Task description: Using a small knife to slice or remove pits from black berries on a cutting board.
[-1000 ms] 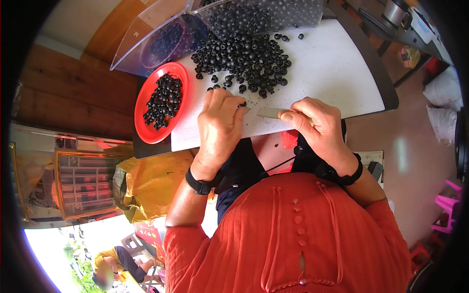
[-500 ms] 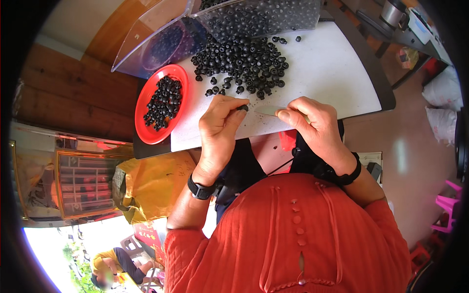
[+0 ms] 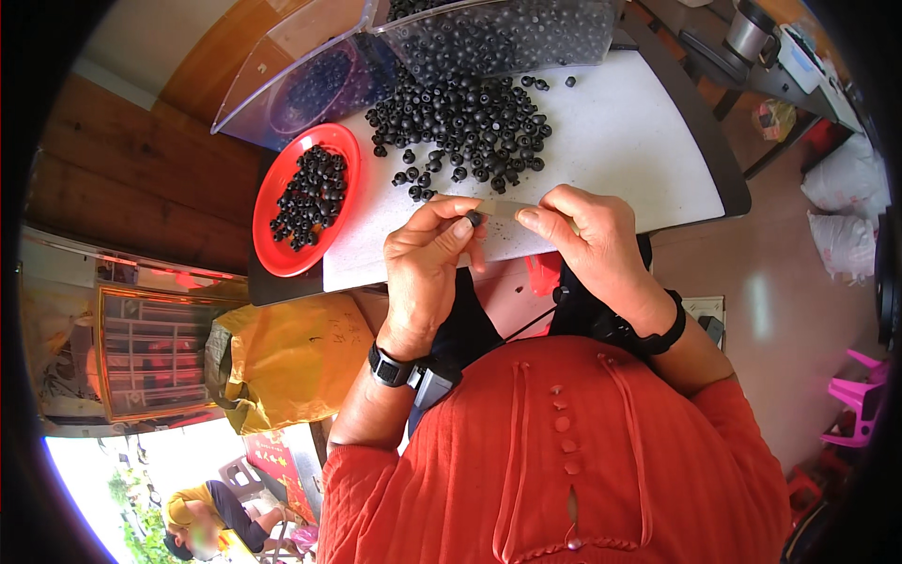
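Note:
My left hand (image 3: pixel 423 263) pinches a small round black part (image 3: pixel 474 218) between thumb and forefinger, above the near edge of the white board (image 3: pixel 648 141). My right hand (image 3: pixel 594 235) grips a thin, flat, pale blade (image 3: pixel 504 208). The blade's far end reaches to my left fingertips, right at the black part. Just beyond my hands lies a heap of similar black parts (image 3: pixel 460 122), round with narrow necks. More of them fill the middle of a red oval plate (image 3: pixel 266 226) at the left. Dark crumbs dot the board by my hands.
A clear plastic bin (image 3: pixel 564 38) with many black parts stands at the back of the table. A yellow bag (image 3: pixel 301 357) sits below the table's left side. Pink stools (image 3: pixel 857 404) and white sacks (image 3: pixel 841 211) are at the right. Another person (image 3: pixel 211 512) sits at lower left.
The blade has moved left and tilted, so its end now meets my left fingertips. My left hand has turned slightly, with lower fingers showing. The view has shifted a little.

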